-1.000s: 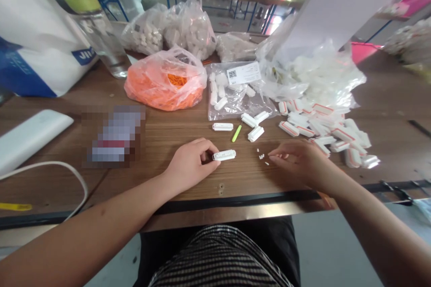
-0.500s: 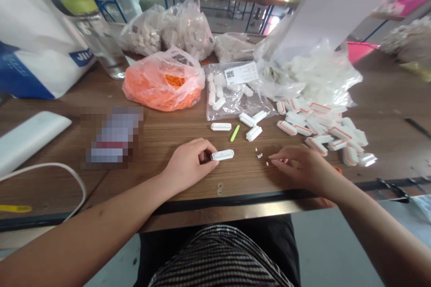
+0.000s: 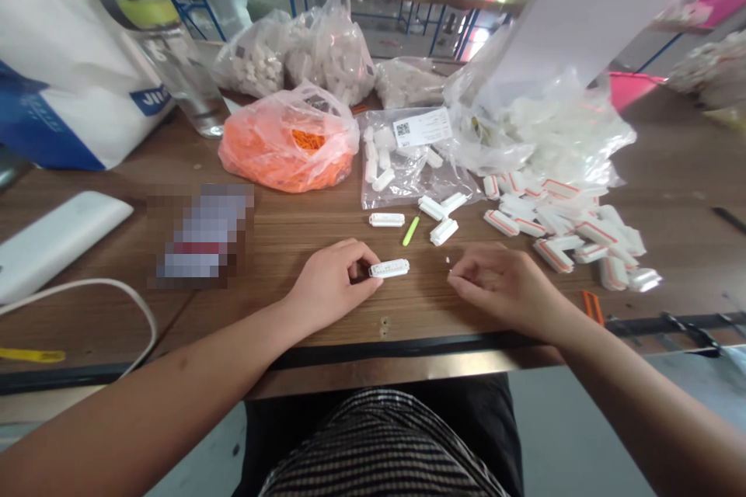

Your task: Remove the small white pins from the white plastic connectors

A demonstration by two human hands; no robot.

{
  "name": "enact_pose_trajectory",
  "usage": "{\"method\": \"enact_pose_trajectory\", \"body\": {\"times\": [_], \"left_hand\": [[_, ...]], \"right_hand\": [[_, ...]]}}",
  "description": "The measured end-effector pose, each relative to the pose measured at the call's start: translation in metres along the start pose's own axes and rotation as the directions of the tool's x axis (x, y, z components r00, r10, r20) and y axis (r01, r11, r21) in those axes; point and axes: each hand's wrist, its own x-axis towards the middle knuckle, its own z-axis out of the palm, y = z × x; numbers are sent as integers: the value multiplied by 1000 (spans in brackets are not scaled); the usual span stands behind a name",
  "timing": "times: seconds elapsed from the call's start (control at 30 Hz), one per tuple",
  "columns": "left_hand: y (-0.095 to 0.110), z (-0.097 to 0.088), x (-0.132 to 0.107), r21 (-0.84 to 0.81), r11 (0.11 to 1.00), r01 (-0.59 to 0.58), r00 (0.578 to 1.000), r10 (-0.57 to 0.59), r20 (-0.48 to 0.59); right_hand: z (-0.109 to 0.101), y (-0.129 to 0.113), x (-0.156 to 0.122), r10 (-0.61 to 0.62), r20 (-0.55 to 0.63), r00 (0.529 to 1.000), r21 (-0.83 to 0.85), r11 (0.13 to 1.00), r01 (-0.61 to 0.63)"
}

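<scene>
Wooden tabletop [image 3: 291, 227] crowded. At 12 o'clock, clear plastic bags of white parts [image 3: 326, 46]; just below them, an orange-filled plastic bag [image 3: 288, 144]. Glass water bottle [image 3: 180, 74] and white-and-blue tote bag [image 3: 58, 70] at 10 o'clock. White power bank [image 3: 58, 245] and white cable [image 3: 110, 309] at 9 o'clock; pixelated blurred item [image 3: 201, 237] between. Zip bag with QR label [image 3: 396, 163] and green stick [image 3: 411, 231] near center. Orange-striped white parts [image 3: 565, 237] piled at 3 o'clock.
</scene>
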Motion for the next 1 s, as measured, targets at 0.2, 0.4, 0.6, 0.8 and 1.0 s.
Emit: {"method": "enact_pose_trajectory", "body": {"times": [0.2, 0.4, 0.6, 0.8, 1.0], "left_hand": [[-2, 1, -1, -9, 1000, 0, 1000, 0, -9], [-1, 1, -1, 10, 999, -31, 999, 32, -9], [-1, 1, -1, 9, 999, -41, 999, 41, -13], [-3, 2, -2, 0, 999, -46, 999, 46, -18], [-2, 3, -2, -19, 1000, -12, 1000, 12, -22]], "right_hand": [[22, -23, 30, -120, 62, 991, 186, 977, 107], [29, -18, 40, -135, 74, 988, 188, 975, 119], [32, -17, 38, -214, 17, 977, 100, 972, 212], [32, -18, 39, -421, 2, 907, -179, 892, 415], [27, -22, 34, -561, 32, 827, -422, 743, 520]]}}
